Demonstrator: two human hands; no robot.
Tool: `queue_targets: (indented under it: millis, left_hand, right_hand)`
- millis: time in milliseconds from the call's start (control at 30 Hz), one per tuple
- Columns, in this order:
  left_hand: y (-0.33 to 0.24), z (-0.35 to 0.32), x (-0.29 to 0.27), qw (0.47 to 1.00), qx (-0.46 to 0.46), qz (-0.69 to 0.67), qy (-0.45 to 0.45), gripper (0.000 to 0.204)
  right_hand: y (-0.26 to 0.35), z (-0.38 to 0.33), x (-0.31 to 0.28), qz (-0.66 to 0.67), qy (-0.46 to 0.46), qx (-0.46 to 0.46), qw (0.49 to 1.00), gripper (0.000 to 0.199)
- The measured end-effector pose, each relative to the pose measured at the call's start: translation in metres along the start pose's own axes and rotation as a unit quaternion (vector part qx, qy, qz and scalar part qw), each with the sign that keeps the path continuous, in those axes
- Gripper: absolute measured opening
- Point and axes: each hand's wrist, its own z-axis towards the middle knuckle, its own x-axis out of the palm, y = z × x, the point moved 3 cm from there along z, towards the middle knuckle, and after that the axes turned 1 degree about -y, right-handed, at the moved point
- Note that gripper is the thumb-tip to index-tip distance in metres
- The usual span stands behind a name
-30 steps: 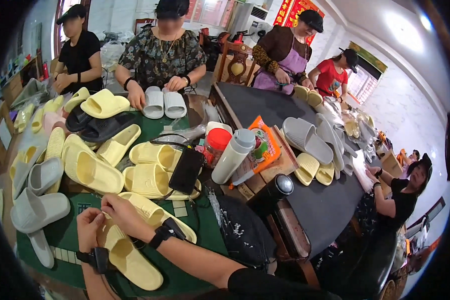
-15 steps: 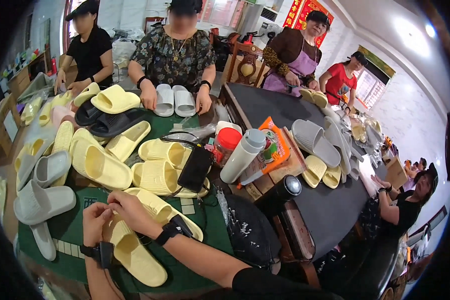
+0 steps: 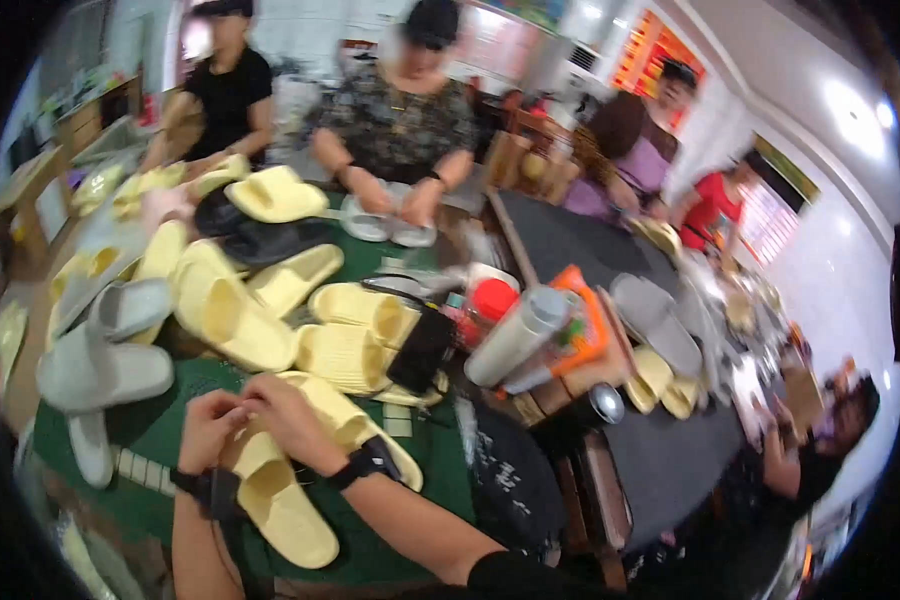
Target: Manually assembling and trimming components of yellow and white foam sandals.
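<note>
Close together at the front of the green cloth, my left hand and my right hand meet with fingertips pinched. Whatever lies between the fingers is too small or hidden to make out. Just below them rests a pale yellow slipper, its toe end partly covered by my hands. Its like, a second yellow slipper, lies beyond my right wrist, partly hidden by it. Both my wrists wear black bands with small boxes.
Yellow slippers and grey slippers are heaped at the left. A black phone, red-lidded jar, pale bottle and black flask stand to the right. Across the table, a person handles grey slippers.
The view has shifted and is blurrier. My hands stay pinched together above the yellow slipper. The person opposite has brought both hands inward onto the grey slippers.
</note>
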Motion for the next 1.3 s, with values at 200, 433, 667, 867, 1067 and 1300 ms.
queue_targets:
  millis: [200,433,667,867,1067,1300]
  left_hand:
    - [-0.024,0.003,0.031,0.983,0.008,0.155,0.098,0.022]
    - [-0.003,-0.003,0.032,0.99,0.088,-0.015,0.114,0.016]
    - [-0.011,0.0,0.036,0.989,0.092,-0.035,0.111,0.012]
    - [-0.007,0.004,0.035,0.99,0.086,-0.005,0.115,0.011]
    - [-0.005,0.003,0.034,0.987,0.108,0.014,0.114,0.017]
    - [-0.004,0.004,0.032,0.985,0.115,0.035,0.125,0.011]
  right_hand:
    - [0.009,-0.016,-0.027,-0.054,0.003,0.104,0.993,0.017]
    - [-0.009,-0.021,-0.024,-0.06,-0.012,0.117,0.991,0.004]
    - [-0.011,-0.015,-0.031,-0.041,-0.066,0.063,0.995,0.009]
    - [-0.012,-0.011,-0.032,-0.004,-0.058,0.047,0.997,0.019]
    - [-0.008,-0.014,-0.029,-0.016,-0.042,0.064,0.997,0.022]
    - [0.006,-0.016,-0.023,-0.029,-0.034,0.107,0.993,0.021]
